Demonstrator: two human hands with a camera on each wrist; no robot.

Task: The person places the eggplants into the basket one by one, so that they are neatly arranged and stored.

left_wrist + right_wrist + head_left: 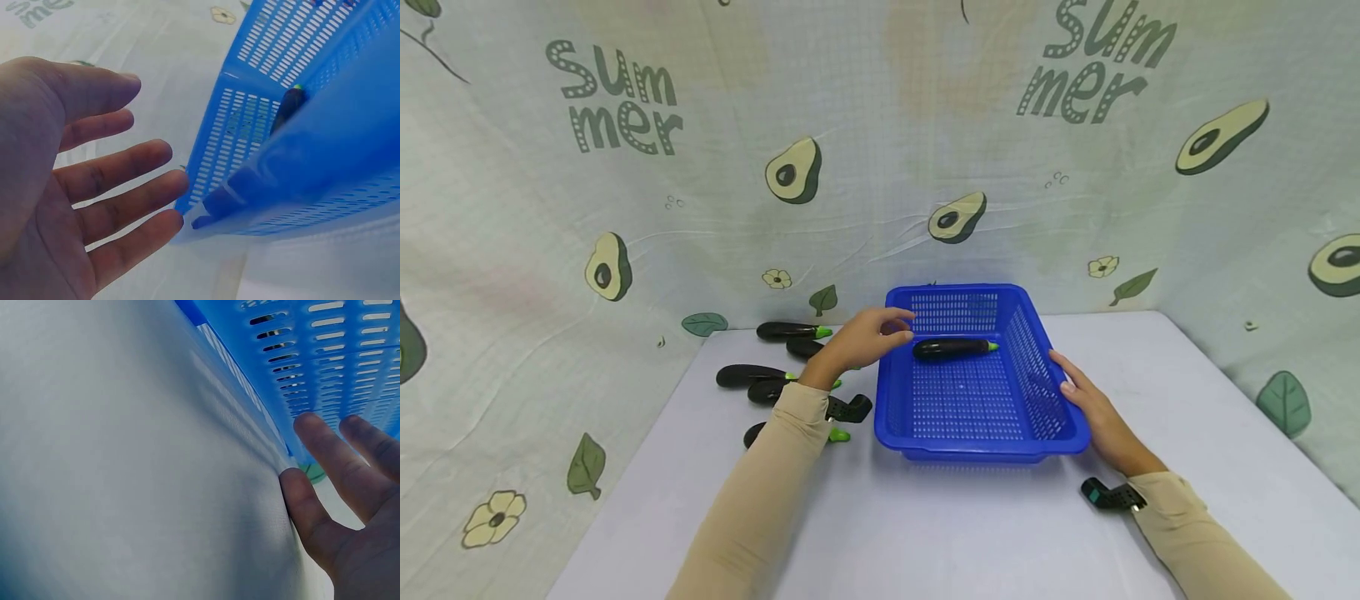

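Note:
My left hand hovers at the left rim of a blue plastic basket, its fingers spread and loosely bent. In the left wrist view nothing lies in the left hand. Inside the basket, towards the back, lies one dark eggplant with a green stem end. My right hand rests on the basket's right side, thumb and a finger at the rim. The right wrist view shows fairly straight fingers by the slotted outer wall, one fingertip low by the white surface.
Several more eggplants lie on the white table left of the basket, partly behind my left arm. A patterned cloth with avocado prints hangs behind the table. Each wrist carries a black device.

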